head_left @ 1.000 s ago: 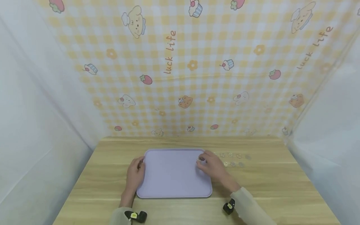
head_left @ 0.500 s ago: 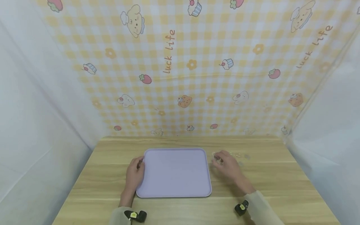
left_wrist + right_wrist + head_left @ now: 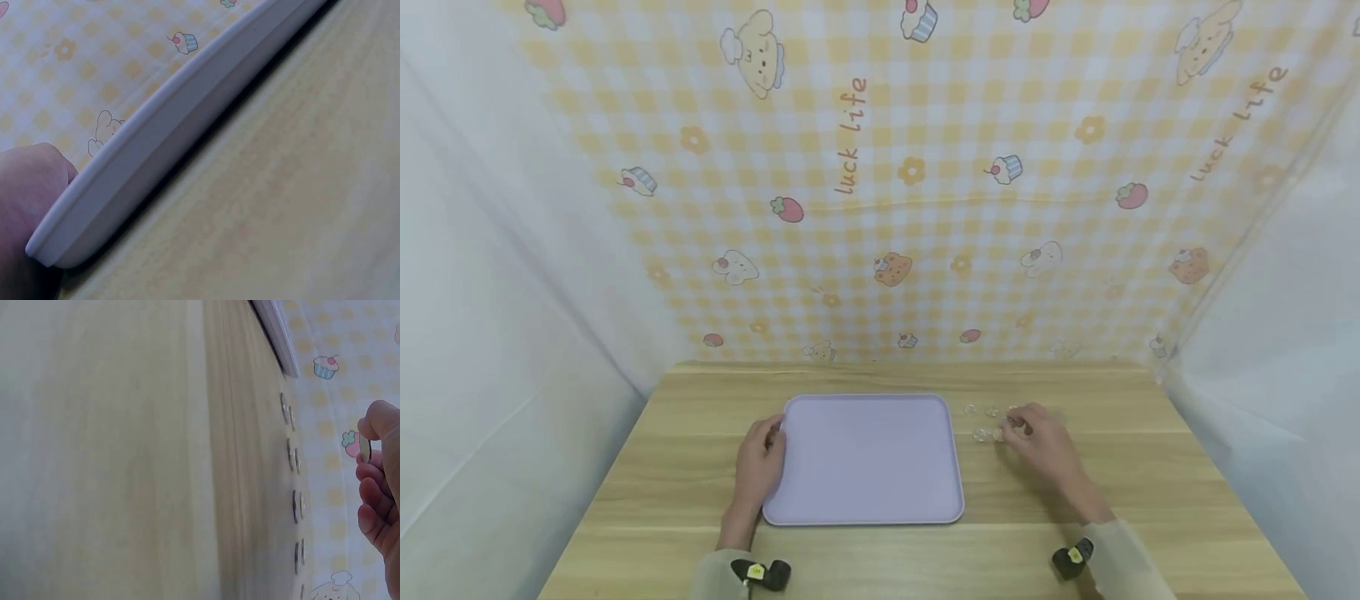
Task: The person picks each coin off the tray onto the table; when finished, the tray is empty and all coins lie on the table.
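Note:
My left hand (image 3: 760,458) grips the left edge of a lavender rectangular tray (image 3: 862,460), which lies flat on the table. In the left wrist view, part of the hand (image 3: 31,194) shows behind the tray's side wall (image 3: 144,134); the fingertips are hidden. My right hand (image 3: 1047,446) is to the right of the tray, above two rows of small round coins. Between its thumb and fingers it pinches a coin (image 3: 365,447), seen nearly edge-on in the right wrist view. Several coins (image 3: 294,506) lie on the table below that hand, partly covered by it in the head view.
The wood-grain table (image 3: 880,562) reaches back to a yellow checked cloth (image 3: 958,300) with cartoon prints. White sheets (image 3: 512,350) hang at both sides. A small black camera (image 3: 762,573) sits at each wrist.
My right hand has moved from over the tray's right edge to the right, across the coin rows. The left hand has stayed on the tray, which has not moved.

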Demonstrator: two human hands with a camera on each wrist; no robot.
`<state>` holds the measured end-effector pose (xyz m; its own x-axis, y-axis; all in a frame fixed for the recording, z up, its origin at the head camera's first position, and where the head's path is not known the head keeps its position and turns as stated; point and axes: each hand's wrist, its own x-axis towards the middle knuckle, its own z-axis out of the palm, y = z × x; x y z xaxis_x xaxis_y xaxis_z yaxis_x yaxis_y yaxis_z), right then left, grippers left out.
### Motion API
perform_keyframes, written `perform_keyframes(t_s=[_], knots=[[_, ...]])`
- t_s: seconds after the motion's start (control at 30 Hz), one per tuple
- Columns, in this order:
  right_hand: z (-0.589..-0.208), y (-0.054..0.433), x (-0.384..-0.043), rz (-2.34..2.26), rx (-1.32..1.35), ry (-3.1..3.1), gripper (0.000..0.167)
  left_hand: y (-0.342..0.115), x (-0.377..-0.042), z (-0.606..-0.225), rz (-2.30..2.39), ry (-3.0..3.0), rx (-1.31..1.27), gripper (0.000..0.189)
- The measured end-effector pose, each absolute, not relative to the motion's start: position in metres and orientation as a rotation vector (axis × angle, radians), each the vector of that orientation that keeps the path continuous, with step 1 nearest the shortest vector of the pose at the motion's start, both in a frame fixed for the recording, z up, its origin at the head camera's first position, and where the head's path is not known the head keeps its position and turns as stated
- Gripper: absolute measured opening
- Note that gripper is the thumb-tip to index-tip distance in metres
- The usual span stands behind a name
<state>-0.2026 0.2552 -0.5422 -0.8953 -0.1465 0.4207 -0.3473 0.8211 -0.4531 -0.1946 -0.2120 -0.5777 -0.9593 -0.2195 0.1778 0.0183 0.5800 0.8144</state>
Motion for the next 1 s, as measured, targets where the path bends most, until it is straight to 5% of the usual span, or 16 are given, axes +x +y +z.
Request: perform_keyframes(t_s=[1.0], knots=[[-0.546, 0.344, -0.187, 0.783, 0.052, -2.855, 0.035, -0.213, -0.193, -0.577, -1.32, -2.559, 0.144, 0.035]])
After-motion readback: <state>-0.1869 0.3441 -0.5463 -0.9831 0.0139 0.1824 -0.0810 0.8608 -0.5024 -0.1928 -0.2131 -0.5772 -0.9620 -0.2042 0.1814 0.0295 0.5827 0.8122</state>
